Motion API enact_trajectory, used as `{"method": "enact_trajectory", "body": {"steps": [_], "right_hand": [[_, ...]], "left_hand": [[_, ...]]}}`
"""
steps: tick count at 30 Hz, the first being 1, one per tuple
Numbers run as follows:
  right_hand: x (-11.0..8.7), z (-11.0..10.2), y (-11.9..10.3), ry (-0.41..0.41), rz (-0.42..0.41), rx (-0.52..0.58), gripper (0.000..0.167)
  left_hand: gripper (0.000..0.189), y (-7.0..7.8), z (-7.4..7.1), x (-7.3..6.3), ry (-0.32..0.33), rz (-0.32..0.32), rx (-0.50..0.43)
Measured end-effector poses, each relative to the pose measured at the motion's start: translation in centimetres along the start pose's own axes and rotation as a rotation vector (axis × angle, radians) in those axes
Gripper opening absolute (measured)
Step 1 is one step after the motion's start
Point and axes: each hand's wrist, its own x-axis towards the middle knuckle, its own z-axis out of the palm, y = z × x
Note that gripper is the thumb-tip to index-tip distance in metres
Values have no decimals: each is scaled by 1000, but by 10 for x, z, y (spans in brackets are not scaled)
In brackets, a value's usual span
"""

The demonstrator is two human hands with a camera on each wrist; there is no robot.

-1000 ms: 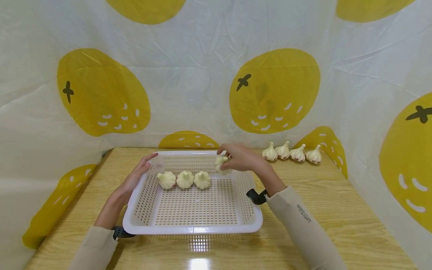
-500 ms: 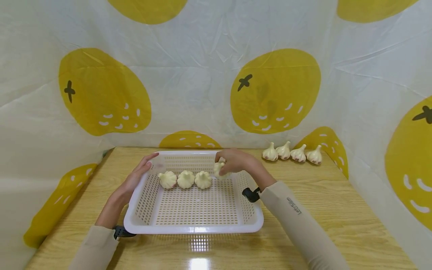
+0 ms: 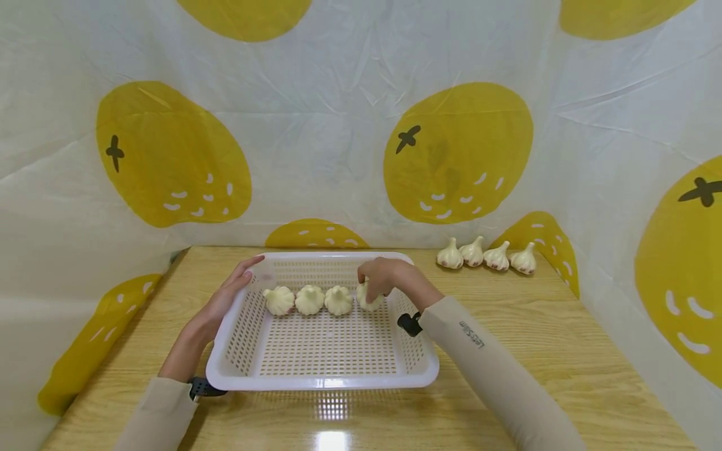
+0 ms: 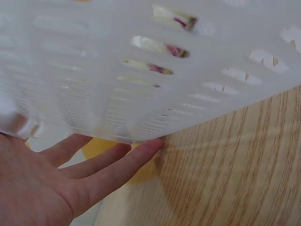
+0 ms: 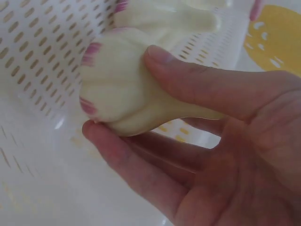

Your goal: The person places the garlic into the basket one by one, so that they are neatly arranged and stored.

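In the head view my right hand [image 3: 389, 275] holds a garlic bulb [image 3: 368, 297] inside the white plastic basket [image 3: 321, 383], at the right end of a row. To its left lie three more bulbs, the nearest being a garlic bulb [image 3: 338, 301]. The right wrist view shows my thumb on top of the held bulb [image 5: 117, 80] and fingers beneath it; its base has purple marks. My left hand [image 3: 225, 294] rests against the basket's left side. In the left wrist view the left hand's fingers [image 4: 113, 174] lie straight and spread along the outer wall.
Several garlic bulbs [image 3: 496, 256] stand in a row on the wooden table [image 3: 536, 326] at the back right, outside the basket. Behind the table and along its sides hangs a white sheet [image 3: 316, 138] printed with yellow fruit.
My right hand has lowered the garlic bulb from near the basket's back wall toward the floor, coming forward into line with the three others. The left hand has stayed in place.
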Motion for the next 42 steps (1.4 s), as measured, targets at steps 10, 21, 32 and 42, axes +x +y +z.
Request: {"method": "enact_trajectory", "body": {"steps": [10,21,32,42], "right_hand": [[13,11,3,-21,49,2,41],[16,13,4,-4,40,4,41],[14,14,4,-3,20,-48,45],[15,14,6,20,5,-81,41]], "left_hand": [[57,0,0,0,4,2,10],[56,1,0,-1,8,-2,3],[55,2,2,-1,15,-3,-4],[56,1,2,-1,9,-3,5]]}}
